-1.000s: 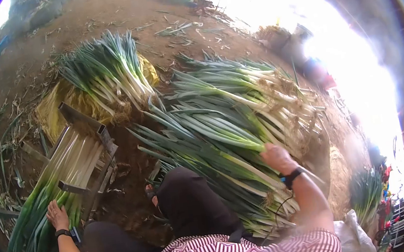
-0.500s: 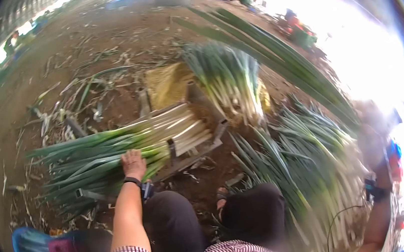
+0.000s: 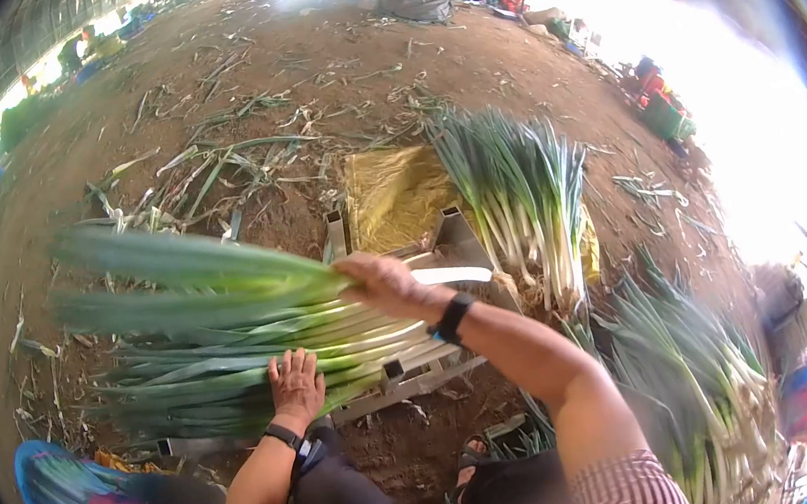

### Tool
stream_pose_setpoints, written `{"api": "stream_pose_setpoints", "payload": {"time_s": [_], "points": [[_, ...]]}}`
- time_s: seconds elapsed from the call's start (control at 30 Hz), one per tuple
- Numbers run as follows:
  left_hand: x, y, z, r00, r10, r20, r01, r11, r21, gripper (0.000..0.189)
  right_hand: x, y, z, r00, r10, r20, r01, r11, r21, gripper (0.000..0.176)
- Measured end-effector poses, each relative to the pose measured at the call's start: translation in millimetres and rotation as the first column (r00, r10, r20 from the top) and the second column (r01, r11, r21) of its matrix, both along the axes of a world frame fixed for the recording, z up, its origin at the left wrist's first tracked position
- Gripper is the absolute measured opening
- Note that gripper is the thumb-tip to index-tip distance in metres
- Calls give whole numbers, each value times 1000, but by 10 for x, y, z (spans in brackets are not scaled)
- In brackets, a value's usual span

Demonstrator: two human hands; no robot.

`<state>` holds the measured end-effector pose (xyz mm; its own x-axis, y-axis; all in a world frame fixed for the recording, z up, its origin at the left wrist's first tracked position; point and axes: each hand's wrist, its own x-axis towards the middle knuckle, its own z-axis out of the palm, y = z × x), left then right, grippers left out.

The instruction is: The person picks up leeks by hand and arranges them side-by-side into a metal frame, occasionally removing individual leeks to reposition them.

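Observation:
My right hand (image 3: 387,282) is closed around a large green onion (image 3: 271,276), just above the middle of a pile of green onions (image 3: 207,372). Its leaves fan out to the left, blurred by motion, and its white stem points right. That pile lies lengthwise in a low metal rack (image 3: 410,384), leaves to the left and roots to the right. My left hand (image 3: 297,386) rests flat on the near side of the pile with its fingers spread. My right forearm hides some of the root ends.
Beyond the rack lies a yellow sack (image 3: 395,198), beside a bunch of green onions (image 3: 517,188) with its leaves pointing away. A loose heap of green onions (image 3: 685,369) is at my right. Leaf scraps (image 3: 212,170) litter the dirt floor. Blue plastic (image 3: 40,488) sits at lower left.
My right hand has swung from the far right to over the rack, bringing the green onion with it. My left hand stays on the pile. The view has shifted somewhat.

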<state>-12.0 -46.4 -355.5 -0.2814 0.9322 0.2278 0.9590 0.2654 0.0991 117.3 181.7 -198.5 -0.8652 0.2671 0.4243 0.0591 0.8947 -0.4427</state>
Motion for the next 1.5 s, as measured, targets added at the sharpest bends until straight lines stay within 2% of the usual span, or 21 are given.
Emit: {"api": "stream_pose_setpoints", "payload": {"time_s": [0.07,0.1,0.13,0.27,0.3,0.37,0.47,0.5,0.53,0.57,0.6,0.63,0.73,0.83,0.93,1.1,1.2,1.23,1.27,1.4,1.5], "points": [[-6,12,16,1000,-13,7,13,1000,-1,47,-166,-9,-321,994,109,23,-107,990,-95,49],[8,16,72,1000,-17,22,17,1000,-13,49,-228,-27,-429,980,132,151,-112,985,-129,47],[7,31,73,999,-19,38,20,999,-24,50,-292,-59,-618,982,165,96,-148,975,-163,45],[-9,32,172,991,-1,136,18,992,-127,54,-304,-76,-1224,940,253,227,-194,948,-252,41],[-28,20,162,991,-15,130,31,992,-125,55,-263,-65,-1264,906,268,326,-168,938,-303,41],[-83,12,149,992,-91,89,99,991,-91,60,-199,-30,-1340,921,246,301,-133,928,-349,42],[-146,-5,39,972,-29,231,83,970,-229,61,-60,-65,-1379,951,224,214,-129,914,-384,42],[-88,8,224,973,15,229,44,968,-248,53,-96,-40,-1366,911,292,292,-154,896,-416,43],[-116,-29,146,976,-33,217,70,984,-164,51,-105,-24,-1335,900,290,325,-112,875,-470,43],[-133,2,286,968,-34,249,94,968,-232,52,-115,8,-1490,915,289,281,-139,880,-453,45],[-124,10,333,981,-115,156,131,987,-95,52,-138,30,-1574,905,312,289,-160,879,-449,47],[-130,17,378,979,-160,128,168,984,-52,53,-155,19,-1627,916,279,289,-147,902,-405,46],[-130,16,383,977,-143,158,155,986,-65,54,-188,38,-1719,905,227,359,-133,954,-270,46],[-145,40,399,981,-178,83,178,984,-1,52,-220,49,-1703,876,210,433,-72,947,-314,46],[-152,29,389,980,-183,78,182,983,23,47,-161,-38,-1727,945,157,287,-103,976,-194,48],[-212,-33,319,950,-286,125,261,948,182,34,-15,-96,-1791,921,186,343,-148,980,-134,49],[-157,10,369,959,-283,27,279,955,103,29,-17,-157,-1706,916,148,374,-95,983,-156,43],[-112,138,498,964,-257,-69,260,965,36,35,4,-173,-1717,922,133,364,-78,984,-163,41],[-71,302,654,973,-223,-52,223,975,-13,43,17,-173,-1763,936,132,327,-79,982,-169,41],[-74,469,338,982,-189,-15,186,975,-118,51,28,-135,-1732,885,105,453,-22,983,-184,38],[-103,463,312,984,-171,48,177,971,-162,52,353,0,-1587,794,-61,605,125,990,-64,36]]}}
